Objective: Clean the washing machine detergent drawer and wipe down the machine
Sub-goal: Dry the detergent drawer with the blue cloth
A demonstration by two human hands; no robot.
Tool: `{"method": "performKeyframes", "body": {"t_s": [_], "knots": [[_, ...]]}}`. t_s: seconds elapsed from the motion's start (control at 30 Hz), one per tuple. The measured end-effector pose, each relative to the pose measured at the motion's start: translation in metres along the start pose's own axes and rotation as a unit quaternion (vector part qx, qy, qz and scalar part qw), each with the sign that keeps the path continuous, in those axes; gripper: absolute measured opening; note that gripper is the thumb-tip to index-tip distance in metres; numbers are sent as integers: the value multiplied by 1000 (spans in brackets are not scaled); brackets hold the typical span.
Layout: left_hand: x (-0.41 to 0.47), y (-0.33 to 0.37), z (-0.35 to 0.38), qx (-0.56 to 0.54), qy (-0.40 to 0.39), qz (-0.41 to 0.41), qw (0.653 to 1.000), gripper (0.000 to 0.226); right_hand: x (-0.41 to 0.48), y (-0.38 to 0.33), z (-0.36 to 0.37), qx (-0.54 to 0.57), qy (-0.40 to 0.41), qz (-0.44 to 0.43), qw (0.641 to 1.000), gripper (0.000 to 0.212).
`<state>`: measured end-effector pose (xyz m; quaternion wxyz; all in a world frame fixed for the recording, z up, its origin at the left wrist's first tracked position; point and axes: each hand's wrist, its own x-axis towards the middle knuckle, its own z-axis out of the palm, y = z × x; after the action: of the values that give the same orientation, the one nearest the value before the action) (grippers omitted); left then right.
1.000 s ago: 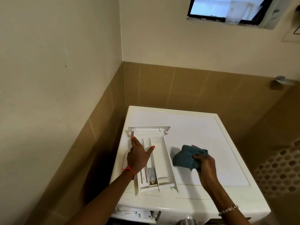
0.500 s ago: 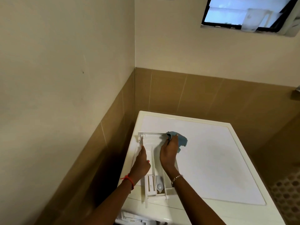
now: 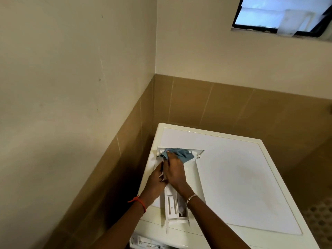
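Note:
The white detergent drawer (image 3: 194,178) lies flat on the left part of the washing machine top (image 3: 242,177), its front panel facing the back wall. My right hand (image 3: 175,172) presses a blue cloth (image 3: 181,154) into the drawer's far left end, fingers curled on the cloth. My left hand (image 3: 155,180) holds the drawer's left side wall, just beside my right hand. The drawer's near end with its small compartments shows between my wrists.
The machine stands in a corner, with a tiled wall (image 3: 233,108) behind and another wall close on its left. A window (image 3: 280,15) is high up at the right. The empty drawer slot (image 3: 143,241) shows at the machine's front, below my arms.
My right hand carried the cloth from the machine top onto the drawer and has slid it left along the far end. My left hand shifted slightly along the drawer's left side.

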<state>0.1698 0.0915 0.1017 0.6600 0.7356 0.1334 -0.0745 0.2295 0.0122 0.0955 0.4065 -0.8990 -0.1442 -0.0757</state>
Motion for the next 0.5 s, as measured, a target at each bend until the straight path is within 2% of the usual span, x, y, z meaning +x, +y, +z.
{"method": "performKeyframes", "body": {"t_s": [0.1,0.23,0.33,0.43,0.5], "knots": [[-2,0,-1,15,-5,-11,1000,68,5,9,-27,20,-61,-40,997,26],[-2,3,3,43,-4,6,999,65,-7,28,-63,-41,-114,-64,991,17],[3,5,6,69,-1,33,997,62,-22,43,-92,-28,-101,-17,994,18],[10,6,9,115,-16,48,992,65,-40,43,-115,124,-38,95,987,37],[17,7,10,143,-20,65,987,69,-49,38,-127,218,14,162,962,28]]}}
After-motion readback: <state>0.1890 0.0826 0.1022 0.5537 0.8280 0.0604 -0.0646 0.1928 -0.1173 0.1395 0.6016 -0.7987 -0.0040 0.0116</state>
